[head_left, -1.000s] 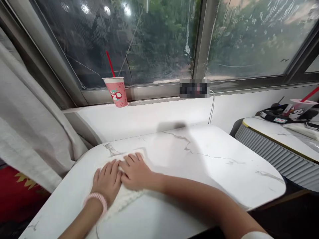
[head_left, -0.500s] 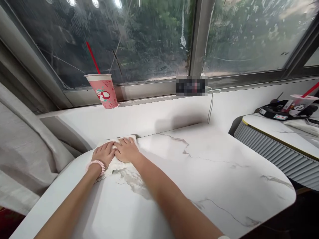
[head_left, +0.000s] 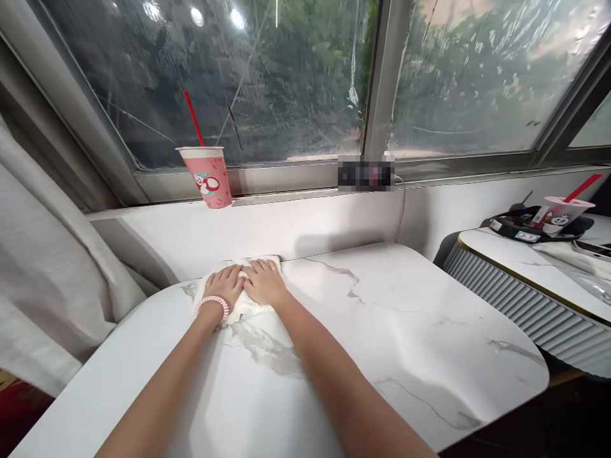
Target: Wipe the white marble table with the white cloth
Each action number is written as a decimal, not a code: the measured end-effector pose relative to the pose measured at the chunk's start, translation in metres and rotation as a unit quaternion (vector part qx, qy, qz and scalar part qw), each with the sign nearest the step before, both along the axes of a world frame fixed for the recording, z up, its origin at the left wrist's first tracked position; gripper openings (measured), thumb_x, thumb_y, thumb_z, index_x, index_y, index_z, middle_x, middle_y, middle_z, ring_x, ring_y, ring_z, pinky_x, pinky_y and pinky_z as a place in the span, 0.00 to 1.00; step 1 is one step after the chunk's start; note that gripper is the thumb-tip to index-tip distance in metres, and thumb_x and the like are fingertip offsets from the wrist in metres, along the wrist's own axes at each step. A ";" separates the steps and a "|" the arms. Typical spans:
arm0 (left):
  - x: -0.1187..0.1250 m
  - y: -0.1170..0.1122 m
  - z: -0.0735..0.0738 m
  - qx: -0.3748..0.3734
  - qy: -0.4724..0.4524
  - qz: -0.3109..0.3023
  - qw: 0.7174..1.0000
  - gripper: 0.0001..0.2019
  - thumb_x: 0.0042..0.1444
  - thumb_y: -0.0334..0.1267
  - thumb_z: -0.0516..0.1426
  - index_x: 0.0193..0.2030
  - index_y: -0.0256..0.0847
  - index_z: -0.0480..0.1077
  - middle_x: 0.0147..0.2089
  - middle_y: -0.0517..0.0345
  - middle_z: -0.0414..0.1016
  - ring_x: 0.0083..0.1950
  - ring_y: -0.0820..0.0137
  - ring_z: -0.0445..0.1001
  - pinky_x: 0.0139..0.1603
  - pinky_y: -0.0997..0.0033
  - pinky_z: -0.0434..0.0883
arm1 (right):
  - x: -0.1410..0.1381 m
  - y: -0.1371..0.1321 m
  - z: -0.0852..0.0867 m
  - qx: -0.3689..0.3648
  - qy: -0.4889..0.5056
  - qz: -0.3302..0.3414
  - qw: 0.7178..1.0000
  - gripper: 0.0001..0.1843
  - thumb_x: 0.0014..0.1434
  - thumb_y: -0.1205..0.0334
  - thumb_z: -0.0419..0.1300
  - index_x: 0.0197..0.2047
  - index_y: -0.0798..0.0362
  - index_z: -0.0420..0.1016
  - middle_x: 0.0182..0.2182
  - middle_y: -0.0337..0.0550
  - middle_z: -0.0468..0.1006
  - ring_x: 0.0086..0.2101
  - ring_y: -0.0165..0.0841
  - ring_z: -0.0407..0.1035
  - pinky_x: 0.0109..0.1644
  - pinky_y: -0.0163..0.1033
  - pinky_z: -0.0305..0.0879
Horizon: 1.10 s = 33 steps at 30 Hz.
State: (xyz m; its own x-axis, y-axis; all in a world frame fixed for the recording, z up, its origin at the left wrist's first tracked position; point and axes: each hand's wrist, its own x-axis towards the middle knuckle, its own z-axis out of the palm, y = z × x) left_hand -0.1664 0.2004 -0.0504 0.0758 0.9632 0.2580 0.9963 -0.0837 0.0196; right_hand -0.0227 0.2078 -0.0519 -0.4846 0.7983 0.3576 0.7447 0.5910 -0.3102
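Observation:
A white cloth (head_left: 251,310) lies at the far edge of the white marble-patterned table (head_left: 334,331), against the wall. Both of my hands rest flat on it, side by side and nearly touching. My left hand (head_left: 223,286), with a pink coiled band (head_left: 217,300) at the wrist, presses on the cloth's left part, fingers stretched out. On the right part my right hand (head_left: 264,283) lies palm down with its fingers spread. Some of the cloth is hidden beneath the hands.
A pink paper cup (head_left: 209,181) with a red straw stands on the window ledge above my hands. Farther right sits a blurred dark object (head_left: 365,173) with a cable. A grey curtain (head_left: 42,254) hangs left. Another cup (head_left: 561,216) is on a ribbed-sided counter (head_left: 510,324).
Both hands and the cloth under them have slid to the right along the table's far edge, uncovering grey veining at the left. The view has also shifted slightly.

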 end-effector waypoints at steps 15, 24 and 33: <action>0.048 -0.109 -0.009 0.013 -0.016 0.011 1.000 0.25 0.64 0.38 0.41 0.64 0.36 0.64 0.67 0.44 0.64 0.68 0.55 0.60 0.67 0.45 0.54 | 0.049 -0.095 -0.009 0.052 -0.017 0.042 0.998 0.23 0.68 0.62 0.49 0.64 0.55 0.63 0.64 0.53 0.64 0.63 0.40 0.54 0.68 0.54 0.46; 0.080 -0.191 -0.018 0.029 -0.031 -0.021 0.999 0.27 0.65 0.40 0.40 0.66 0.34 0.63 0.67 0.43 0.64 0.68 0.53 0.60 0.67 0.43 0.54 | 0.088 -0.176 -0.007 0.040 -0.034 0.055 0.997 0.25 0.67 0.61 0.49 0.65 0.57 0.62 0.65 0.56 0.62 0.64 0.44 0.53 0.68 0.57 0.44; 0.085 -0.253 -0.021 0.064 -0.011 -0.094 0.993 0.28 0.67 0.45 0.39 0.65 0.32 0.63 0.66 0.42 0.65 0.68 0.53 0.61 0.67 0.46 0.56 | 0.115 -0.232 -0.001 0.032 -0.049 0.096 0.994 0.27 0.67 0.59 0.46 0.67 0.56 0.61 0.66 0.55 0.59 0.66 0.44 0.49 0.70 0.57 0.43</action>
State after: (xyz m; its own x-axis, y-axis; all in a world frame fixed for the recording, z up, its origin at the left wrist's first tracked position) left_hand -0.0817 -0.0527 -0.0712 0.2440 0.8918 0.3809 0.9623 -0.2713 0.0189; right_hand 0.0920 -0.0243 -0.0530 -0.6611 0.6643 0.3487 0.6405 0.7418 -0.1990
